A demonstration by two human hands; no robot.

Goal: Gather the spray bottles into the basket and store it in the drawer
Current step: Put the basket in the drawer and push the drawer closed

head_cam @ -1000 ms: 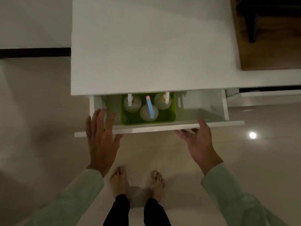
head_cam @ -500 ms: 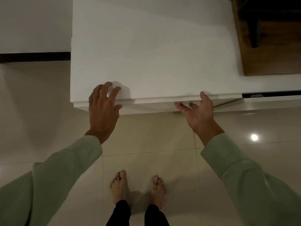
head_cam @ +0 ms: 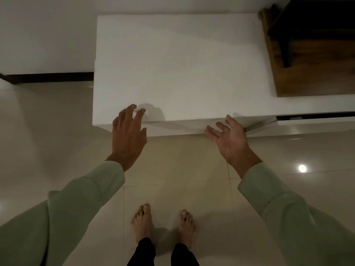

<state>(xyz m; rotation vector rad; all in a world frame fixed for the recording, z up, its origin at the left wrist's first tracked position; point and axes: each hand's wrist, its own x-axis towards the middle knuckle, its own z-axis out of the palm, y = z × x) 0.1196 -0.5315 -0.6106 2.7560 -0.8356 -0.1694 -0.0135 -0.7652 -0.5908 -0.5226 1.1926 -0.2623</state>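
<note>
The white cabinet [head_cam: 182, 70] fills the upper middle of the head view. Its drawer [head_cam: 182, 128] is pushed in, with only the front panel showing under the top edge. The green basket and the spray bottles are hidden inside. My left hand [head_cam: 128, 137] hovers at the cabinet's front left edge, fingers spread, fingertips at the top edge. At the front right edge is my right hand [head_cam: 228, 139], palm turned up and fingers apart. Neither hand holds anything.
A dark wooden piece of furniture [head_cam: 311, 54] stands at the back right. A lower white unit [head_cam: 315, 121] runs off to the right of the cabinet. My bare feet [head_cam: 163, 223] stand on the glossy tiled floor [head_cam: 57, 141] in front.
The drawer, open a second ago with the basket and bottles visible, is now pushed in. Both hands have come off its front and spread open.
</note>
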